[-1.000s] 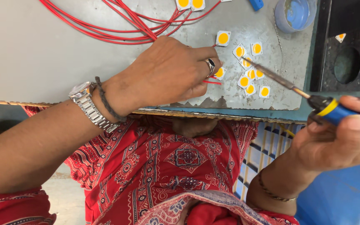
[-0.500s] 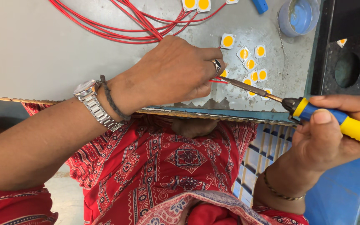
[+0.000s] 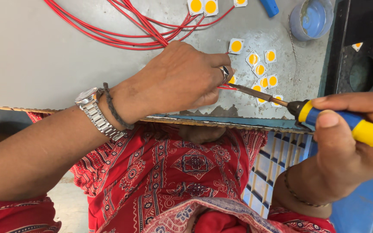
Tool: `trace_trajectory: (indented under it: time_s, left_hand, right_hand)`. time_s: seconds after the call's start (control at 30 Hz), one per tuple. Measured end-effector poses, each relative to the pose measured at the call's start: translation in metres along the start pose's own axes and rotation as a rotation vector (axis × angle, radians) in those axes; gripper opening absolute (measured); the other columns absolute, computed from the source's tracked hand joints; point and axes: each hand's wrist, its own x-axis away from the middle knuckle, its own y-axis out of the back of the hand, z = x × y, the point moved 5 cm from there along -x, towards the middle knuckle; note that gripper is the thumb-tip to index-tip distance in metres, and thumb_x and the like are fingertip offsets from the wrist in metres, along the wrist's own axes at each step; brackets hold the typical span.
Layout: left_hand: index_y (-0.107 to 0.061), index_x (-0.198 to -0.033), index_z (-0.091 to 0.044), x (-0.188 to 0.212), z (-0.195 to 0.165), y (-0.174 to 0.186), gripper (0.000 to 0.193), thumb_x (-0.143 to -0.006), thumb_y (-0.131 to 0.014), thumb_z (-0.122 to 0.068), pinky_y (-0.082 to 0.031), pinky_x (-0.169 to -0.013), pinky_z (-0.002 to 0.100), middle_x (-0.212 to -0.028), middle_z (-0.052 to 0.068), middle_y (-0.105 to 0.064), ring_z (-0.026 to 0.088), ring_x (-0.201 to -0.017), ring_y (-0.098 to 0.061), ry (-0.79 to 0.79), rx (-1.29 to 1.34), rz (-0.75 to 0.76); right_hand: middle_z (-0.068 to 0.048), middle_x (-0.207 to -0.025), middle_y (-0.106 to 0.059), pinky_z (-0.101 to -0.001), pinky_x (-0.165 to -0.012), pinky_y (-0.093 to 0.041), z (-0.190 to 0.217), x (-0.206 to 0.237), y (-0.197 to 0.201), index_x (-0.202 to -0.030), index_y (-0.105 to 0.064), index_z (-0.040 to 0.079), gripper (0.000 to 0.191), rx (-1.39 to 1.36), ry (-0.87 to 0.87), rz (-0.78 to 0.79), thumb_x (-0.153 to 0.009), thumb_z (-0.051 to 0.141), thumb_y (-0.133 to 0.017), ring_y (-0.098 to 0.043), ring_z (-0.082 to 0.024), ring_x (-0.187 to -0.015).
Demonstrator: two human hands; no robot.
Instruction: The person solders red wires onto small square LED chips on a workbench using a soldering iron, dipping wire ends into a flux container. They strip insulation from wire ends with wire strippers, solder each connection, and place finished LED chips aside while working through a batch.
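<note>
At the grey bench's (image 3: 65, 64) near edge, my left hand (image 3: 178, 80) is pinching a red wire (image 3: 226, 87) flat onto a yellow chip (image 3: 233, 80); my right hand (image 3: 350, 142) is gripping the soldering iron (image 3: 324, 116) closed-fisted, angling its tip onto that joint.

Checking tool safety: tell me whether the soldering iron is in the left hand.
No. The right hand grips the yellow-and-blue soldering iron; the left hand pinches a red wire at its tip.
</note>
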Motion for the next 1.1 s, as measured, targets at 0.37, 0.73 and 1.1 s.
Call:
trace_trajectory:
  time_s: [0.37,0.73,1.1]
  left_hand:
    - [-0.071,-0.084,-0.003,-0.005,0.005,0.016,0.016,-0.084,-0.068,-0.019,-0.046,-0.052,0.046,-0.102,0.006,-0.068,0.032,-0.061,-0.063,-0.001,-0.001,-0.01]
    - [-0.072,-0.082,-0.004,-0.008,0.013,0.024,0.016,-0.083,-0.068,-0.019,-0.048,-0.052,0.046,-0.104,0.006,-0.069,0.032,-0.062,-0.065,0.003,0.013,-0.012]
    - [-0.071,-0.079,-0.003,-0.013,0.019,0.02,0.018,-0.083,-0.069,-0.02,-0.048,-0.053,0.046,-0.109,0.006,-0.07,0.032,-0.06,-0.065,0.012,0.01,0.003]
  right_hand:
    - [-0.01,-0.086,-0.064,-0.0161,-0.057,-0.041,0.011,-0.009,0.0,-0.106,-0.065,-0.008,0.028,0.069,0.042,-0.012,-0.11,0.018,-0.076,-0.053,-0.007,-0.059]
    - [-0.01,-0.089,-0.066,-0.0164,-0.06,-0.043,0.016,-0.024,-0.005,-0.108,-0.066,-0.007,0.027,0.111,0.064,0.047,-0.112,0.018,-0.075,-0.055,-0.007,-0.061]
    - [-0.014,-0.102,-0.064,-0.0215,-0.061,-0.045,-0.006,-0.02,0.004,-0.112,-0.065,-0.006,0.023,0.073,0.055,0.017,-0.114,0.017,-0.071,-0.058,-0.013,-0.066]
